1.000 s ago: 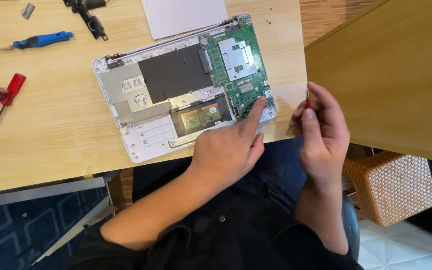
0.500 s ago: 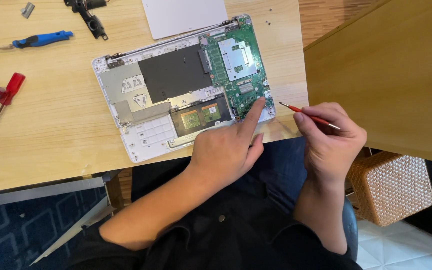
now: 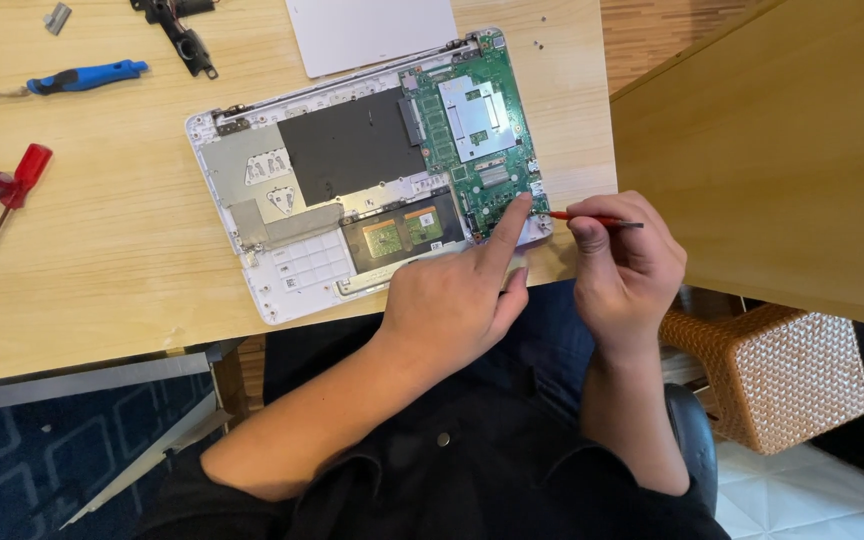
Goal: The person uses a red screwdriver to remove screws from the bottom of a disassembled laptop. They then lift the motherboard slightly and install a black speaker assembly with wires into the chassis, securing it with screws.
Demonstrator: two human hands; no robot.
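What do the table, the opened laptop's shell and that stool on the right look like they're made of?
Table: pale wood or wood-look laminate, matte, with visible grain lines. Laptop shell: probably white plastic, smooth, with moulded ribs. Stool: looks like woven wicker or rattan, brown with a regular basket weave.

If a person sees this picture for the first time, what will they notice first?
The opened laptop in the middle of the wooden table, its green circuit board bare. At its right corner the left hand presses a forefinger on the board, while the right hand brings a thin red tool there. Screwdrivers lie far left.
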